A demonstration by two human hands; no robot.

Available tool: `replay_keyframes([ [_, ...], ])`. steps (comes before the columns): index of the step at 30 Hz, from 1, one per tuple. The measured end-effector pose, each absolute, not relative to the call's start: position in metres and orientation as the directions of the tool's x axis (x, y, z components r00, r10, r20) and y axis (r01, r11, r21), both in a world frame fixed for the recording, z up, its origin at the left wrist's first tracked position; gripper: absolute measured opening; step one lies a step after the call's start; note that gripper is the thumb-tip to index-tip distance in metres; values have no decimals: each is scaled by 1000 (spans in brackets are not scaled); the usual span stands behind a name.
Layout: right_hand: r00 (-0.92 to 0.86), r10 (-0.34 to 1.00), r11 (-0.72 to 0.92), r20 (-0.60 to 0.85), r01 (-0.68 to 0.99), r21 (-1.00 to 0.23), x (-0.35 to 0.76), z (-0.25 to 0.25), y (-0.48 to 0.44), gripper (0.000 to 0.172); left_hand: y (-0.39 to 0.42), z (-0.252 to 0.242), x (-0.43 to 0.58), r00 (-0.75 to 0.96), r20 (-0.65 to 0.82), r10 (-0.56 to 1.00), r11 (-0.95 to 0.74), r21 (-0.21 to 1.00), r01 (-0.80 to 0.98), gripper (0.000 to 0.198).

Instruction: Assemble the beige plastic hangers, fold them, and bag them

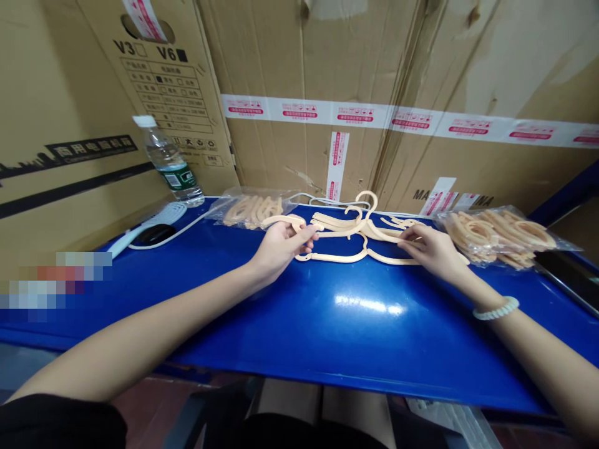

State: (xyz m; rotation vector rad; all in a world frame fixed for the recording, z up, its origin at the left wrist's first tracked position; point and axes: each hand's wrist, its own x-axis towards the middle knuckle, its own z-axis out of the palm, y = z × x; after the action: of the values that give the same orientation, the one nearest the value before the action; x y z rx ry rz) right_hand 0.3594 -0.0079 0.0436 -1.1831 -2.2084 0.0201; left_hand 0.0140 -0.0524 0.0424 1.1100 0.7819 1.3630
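A beige plastic clothes hanger [337, 234] is held between my two hands, its hook pointing up and away from me. My left hand [283, 246] is closed round its left end, thumb on top. The fingers of my right hand [428, 246] pinch its right arm. Just below, another beige hanger [341, 257] lies on the blue table [299, 324], its right end partly covered by my right hand. More hanger pieces [330, 220] lie behind the held one, overlapping it, so their shapes are hard to separate.
Clear bags of beige hanger parts lie at left [257, 209] and right [500, 237]. Far left stand a water bottle [173, 165], a pale-handled object [163, 214] and a black oval thing [156, 234], with a white cable nearby. Cardboard boxes [299, 156] wall the back. A dark flat device [571, 277] rests far right.
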Motion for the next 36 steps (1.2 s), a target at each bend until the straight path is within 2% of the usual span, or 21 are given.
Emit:
replay_keyframes([
  [5,-351,758,627,549,623,-468,365,55,-12,24,-37,44,3,45,154,987,-123,904,-409,27],
  [8,-363,768,625,527,602,-496,365,58,-15,26,-36,39,2,90,95,991,-45,894,-447,21],
  [14,-397,745,658,536,572,-491,361,60,-19,18,-39,33,4,221,30,975,89,856,-509,17],
  [21,-418,746,663,519,548,-510,356,64,-23,16,-43,35,6,296,41,954,126,843,-523,18],
  [28,-444,697,707,562,554,-439,355,65,-25,14,-42,29,6,268,39,963,107,853,-510,15],
  [36,-504,653,744,565,566,-355,349,66,-32,6,-47,29,11,119,39,992,17,902,-432,17],
])
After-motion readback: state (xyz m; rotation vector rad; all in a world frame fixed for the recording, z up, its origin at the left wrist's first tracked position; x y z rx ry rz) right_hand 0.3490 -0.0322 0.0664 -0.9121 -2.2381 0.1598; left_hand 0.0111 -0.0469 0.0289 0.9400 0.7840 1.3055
